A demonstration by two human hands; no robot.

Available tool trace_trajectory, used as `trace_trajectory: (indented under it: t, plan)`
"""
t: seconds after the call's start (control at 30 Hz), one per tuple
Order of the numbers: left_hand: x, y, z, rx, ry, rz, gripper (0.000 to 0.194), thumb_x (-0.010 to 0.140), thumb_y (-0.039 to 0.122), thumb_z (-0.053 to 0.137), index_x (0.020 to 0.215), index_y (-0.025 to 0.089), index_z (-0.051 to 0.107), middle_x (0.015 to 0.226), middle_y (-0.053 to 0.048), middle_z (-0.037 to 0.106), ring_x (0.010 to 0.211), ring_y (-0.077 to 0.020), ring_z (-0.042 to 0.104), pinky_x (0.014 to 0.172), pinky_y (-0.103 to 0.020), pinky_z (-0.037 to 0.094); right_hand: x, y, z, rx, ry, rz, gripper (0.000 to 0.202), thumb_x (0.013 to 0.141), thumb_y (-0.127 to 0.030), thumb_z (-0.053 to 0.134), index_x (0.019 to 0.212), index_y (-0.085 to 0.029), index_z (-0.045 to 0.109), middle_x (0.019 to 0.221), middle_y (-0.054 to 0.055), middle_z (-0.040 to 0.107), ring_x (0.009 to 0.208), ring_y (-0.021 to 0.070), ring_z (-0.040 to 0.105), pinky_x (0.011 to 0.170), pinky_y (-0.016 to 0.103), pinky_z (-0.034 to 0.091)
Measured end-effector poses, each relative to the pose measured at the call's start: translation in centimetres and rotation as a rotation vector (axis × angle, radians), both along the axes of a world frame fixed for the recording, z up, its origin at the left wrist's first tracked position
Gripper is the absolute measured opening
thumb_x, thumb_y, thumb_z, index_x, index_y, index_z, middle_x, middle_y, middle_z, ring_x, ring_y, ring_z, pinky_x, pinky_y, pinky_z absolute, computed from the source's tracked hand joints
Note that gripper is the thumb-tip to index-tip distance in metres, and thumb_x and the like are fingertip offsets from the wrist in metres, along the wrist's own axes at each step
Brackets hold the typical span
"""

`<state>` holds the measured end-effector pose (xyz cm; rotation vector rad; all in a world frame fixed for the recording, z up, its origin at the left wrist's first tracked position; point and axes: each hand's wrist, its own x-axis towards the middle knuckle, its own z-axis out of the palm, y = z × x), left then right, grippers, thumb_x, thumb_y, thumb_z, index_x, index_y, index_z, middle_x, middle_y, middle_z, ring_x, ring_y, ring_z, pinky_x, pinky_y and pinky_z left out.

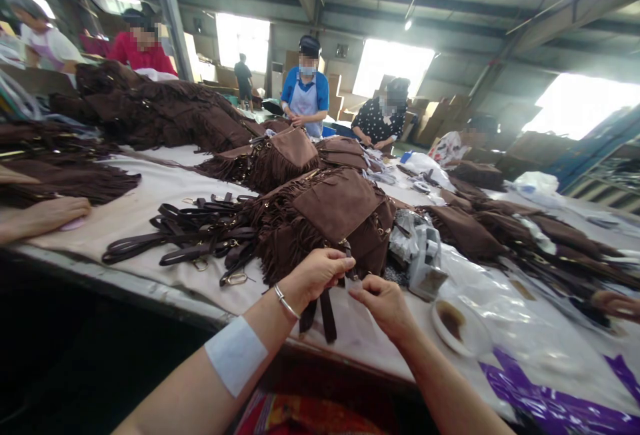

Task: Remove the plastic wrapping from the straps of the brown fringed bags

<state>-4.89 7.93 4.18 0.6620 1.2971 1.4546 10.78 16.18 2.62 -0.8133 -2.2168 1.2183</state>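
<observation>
My left hand (325, 269) pinches a dark brown strap (349, 251) with a metal fitting, at the front of a pile of brown fringed bags (340, 205). Close beside it on the right, my right hand (383, 298) holds a small piece of whitish film (354, 284) between thumb and forefinger. The film touches the lower end of the strap. Two strap ends (327, 315) hang below my left wrist. More dark straps with metal clasps (200, 235) lie left of the bags.
A tape dispenser (427, 265), a round dish with brown residue (453, 321) and clear plastic (505, 301) lie to the right. Another person's hand (60, 213) rests at the left. Several people stand across the table (165, 298); more bags (160, 108) are heaped at back left.
</observation>
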Motion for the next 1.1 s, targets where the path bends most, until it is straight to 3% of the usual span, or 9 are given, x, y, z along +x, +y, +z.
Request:
trace_trajectory:
  t: [0.37,0.67,1.1]
  plan:
    - [0.2,0.4,-0.1,-0.022,0.049,0.074,0.036,0.062,0.045,0.077,0.068,0.015,0.058,0.054,0.006,0.046,0.043,-0.0054,0.036,0.044,-0.024,0.021,-0.5,-0.1,0.2,-0.107,-0.009,0.032,0.032,0.069,-0.037,0.07,0.049,-0.019,0.053,0.05,-0.005,0.042,0.052,0.0113,0.037,0.052,0.026,0.028]
    - [-0.1,0.7,-1.0,-0.014,0.033,0.058,0.038,0.063,0.047,0.077,0.069,0.016,0.056,0.056,0.006,0.045,0.043,-0.0049,0.034,0.044,-0.023,0.02,-0.2,-0.2,0.2,-0.05,-0.013,0.014,0.027,0.068,-0.037,0.07,0.05,-0.02,0.058,0.052,-0.003,0.05,0.055,0.0133,0.043,0.054,0.026,0.032]
    - [0.1,0.4,0.0,-0.017,-0.002,0.054,0.037,0.061,0.044,0.077,0.065,0.017,0.052,0.054,0.007,0.043,0.043,-0.0045,0.033,0.044,-0.024,0.017,0.0,-0.6,0.4,-0.003,-0.009,0.022,0.023,0.069,-0.034,0.071,0.052,-0.02,0.063,0.055,-0.001,0.054,0.056,0.0142,0.046,0.055,0.026,0.032]
